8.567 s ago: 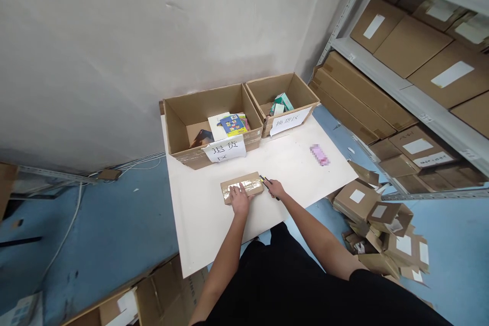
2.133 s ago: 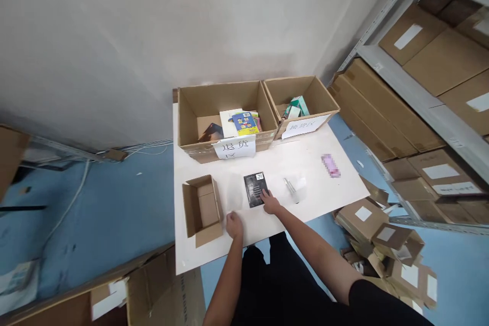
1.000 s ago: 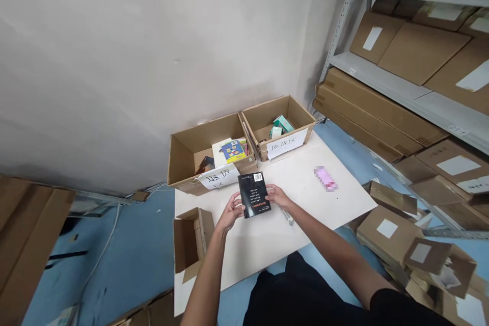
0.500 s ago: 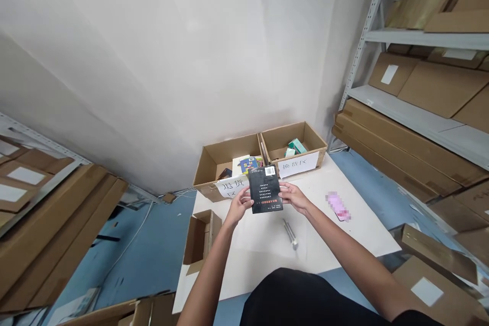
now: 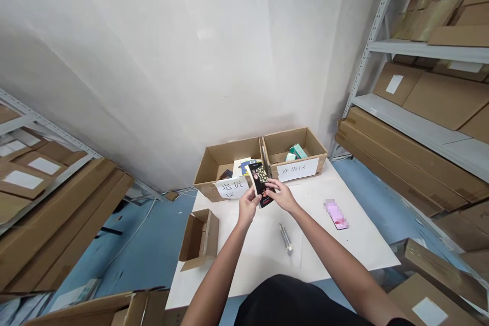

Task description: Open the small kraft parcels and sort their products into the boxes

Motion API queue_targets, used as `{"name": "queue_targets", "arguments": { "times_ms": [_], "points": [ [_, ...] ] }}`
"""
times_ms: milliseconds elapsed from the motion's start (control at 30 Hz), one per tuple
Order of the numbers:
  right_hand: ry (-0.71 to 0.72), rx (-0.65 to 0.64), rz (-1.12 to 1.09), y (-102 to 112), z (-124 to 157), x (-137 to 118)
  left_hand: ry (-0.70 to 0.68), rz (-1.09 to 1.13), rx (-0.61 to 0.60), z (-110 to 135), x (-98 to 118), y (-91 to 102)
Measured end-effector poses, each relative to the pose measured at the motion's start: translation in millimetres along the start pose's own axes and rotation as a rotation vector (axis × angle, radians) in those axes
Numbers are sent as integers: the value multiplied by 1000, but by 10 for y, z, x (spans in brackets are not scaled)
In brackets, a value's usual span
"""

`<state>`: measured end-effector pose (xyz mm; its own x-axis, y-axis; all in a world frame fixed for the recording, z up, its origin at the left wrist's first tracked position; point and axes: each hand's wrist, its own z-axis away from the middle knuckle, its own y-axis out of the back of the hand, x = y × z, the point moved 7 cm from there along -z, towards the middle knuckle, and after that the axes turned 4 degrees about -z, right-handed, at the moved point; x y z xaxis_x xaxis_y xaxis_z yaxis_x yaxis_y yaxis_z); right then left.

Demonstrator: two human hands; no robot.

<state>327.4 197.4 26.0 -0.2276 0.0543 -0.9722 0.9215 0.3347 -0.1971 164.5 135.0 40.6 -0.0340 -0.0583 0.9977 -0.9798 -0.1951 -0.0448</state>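
Note:
A black book [image 5: 260, 175] with yellowish and red print on its cover is held up over the white table, turned at an angle so its pale page edges show on the left. My left hand [image 5: 249, 206] pinches its lower left edge, thumb at the front. Across the lower right of the cover lies my right hand [image 5: 281, 194], its fingers closed on that side. Just behind the book stands a cardboard box [image 5: 208, 189] with a handwritten label, holding a blue-and-yellow book [image 5: 247, 166] and other flat items.
Beside it, another labelled carton [image 5: 323, 159] holds small green boxes [image 5: 298, 151]. On the table [image 5: 244, 265] lie a grey-and-white pen-like tool [image 5: 285, 239] and a pink phone [image 5: 336, 215]. A small open carton [image 5: 210, 237] stands at left. Loaded shelves [image 5: 420, 107] flank both sides.
The book has been turned from its back, with white text and barcode, to its front cover. My right hand has moved left across it.

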Motion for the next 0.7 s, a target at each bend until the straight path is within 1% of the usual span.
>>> {"name": "queue_targets", "arguments": {
  "times_ms": [67, 100, 133, 167, 233, 267, 333, 400, 467, 500, 533, 600, 633, 667, 700],
  "points": [
    [-26, 109, 54, 190, -11, 4, 86, 93, -40, 2, -13, 158],
    [-62, 114, 45, 246, -11, 19, 112, 123, -58, 6, -14, 235],
    [-113, 73, 6, 258, -7, 45, 128, 144, -68, 10, -15, 310],
    [-170, -1, -49, 231, 6, 72, 140, 157, -69, 12, -22, 381],
    [-259, -142, -155, 137, 58, 98, 168, 161, -48, 18, -62, 502],
    [-285, -178, -192, 99, 86, 96, 182, 152, -31, 21, -87, 549],
    [-299, -182, -246, 53, 120, 74, 184, 92, 8, 26, -118, 614],
    [-278, -165, -285, 13, 132, 34, 132, -46, 111, 38, -87, 668],
    [-219, -157, -298, -41, 129, -21, 47, -202, 202, 66, 2, 635],
    [-184, -166, -295, -84, 129, -48, 7, -257, 201, 81, 47, 562],
    [-157, -188, -288, -143, 132, -65, -27, -288, 166, 96, 86, 457],
    [-137, -256, -262, -293, 149, -59, -72, -297, 57, 128, 136, 235],
    [-137, -294, -240, -372, 156, -40, -84, -286, 35, 145, 154, 171],
    [-133, -327, -213, -443, 157, -17, -90, -268, 42, 160, 166, 152],
    [-122, -345, -184, -496, 146, 6, -86, -240, 66, 171, 170, 175]
  ]
}}
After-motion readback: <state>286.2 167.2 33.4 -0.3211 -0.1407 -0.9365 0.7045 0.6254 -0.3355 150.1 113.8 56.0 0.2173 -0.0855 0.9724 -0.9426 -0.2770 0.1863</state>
